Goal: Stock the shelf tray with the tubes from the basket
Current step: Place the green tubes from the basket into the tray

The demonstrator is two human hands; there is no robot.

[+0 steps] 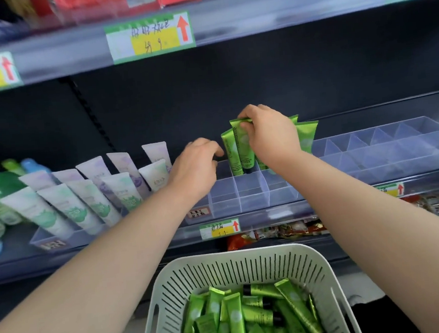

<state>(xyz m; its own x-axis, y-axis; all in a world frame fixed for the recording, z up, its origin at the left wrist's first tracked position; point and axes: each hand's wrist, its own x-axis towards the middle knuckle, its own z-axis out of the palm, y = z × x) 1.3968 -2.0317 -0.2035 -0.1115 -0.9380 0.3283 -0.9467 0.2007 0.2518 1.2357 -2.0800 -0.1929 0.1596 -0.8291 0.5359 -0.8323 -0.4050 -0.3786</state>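
Nearest, a pale slotted basket (248, 254) holds a heap of green tubes (235, 317). Beyond it, on the shelf, sits a clear divided tray (253, 190). The right hand (268, 132) pinches the crimped top of one upright tube (242, 148) in a back cell, beside other standing tubes (306, 136). The left hand (199, 163) rests at the tray's left edge, fingers loosely curled, grasping nothing.

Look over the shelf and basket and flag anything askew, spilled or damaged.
Nothing spilled or damaged. The white tubes lean left, while the green tubes in the clear tray stand upright, one pinched by the right hand. Loose tubes in the basket lie jumbled.
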